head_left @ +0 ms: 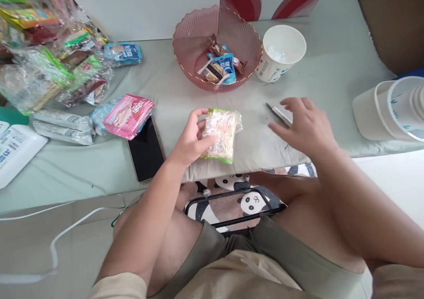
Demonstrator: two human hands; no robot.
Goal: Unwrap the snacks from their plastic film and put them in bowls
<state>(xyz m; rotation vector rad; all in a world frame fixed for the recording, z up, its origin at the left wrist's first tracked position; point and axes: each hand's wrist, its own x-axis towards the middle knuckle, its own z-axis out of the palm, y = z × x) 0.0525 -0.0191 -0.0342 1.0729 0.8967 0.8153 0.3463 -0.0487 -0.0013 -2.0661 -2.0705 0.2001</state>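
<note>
My left hand (194,140) grips a snack pack (220,133) in clear crinkled wrapping with green edges, near the front edge of the cloth-covered table. The thumb lies over the front of the pack and the fingers are behind its left side. To the right, my right hand (304,124) is open, thumb and fingers apart. Between them lies a slim white pen-like tool (281,114) with a dark pointed tip, its rear end hidden by the hand. Whether the fingers touch it, I cannot tell.
Behind stands a pink ribbed bowl (185,54) with small wrapped snacks, beside a white paper cup (281,56). At left are a phone (145,153), a pink snack packet (129,115) and a heap of wrapped snacks (49,69). White tubs (374,113) stand at right.
</note>
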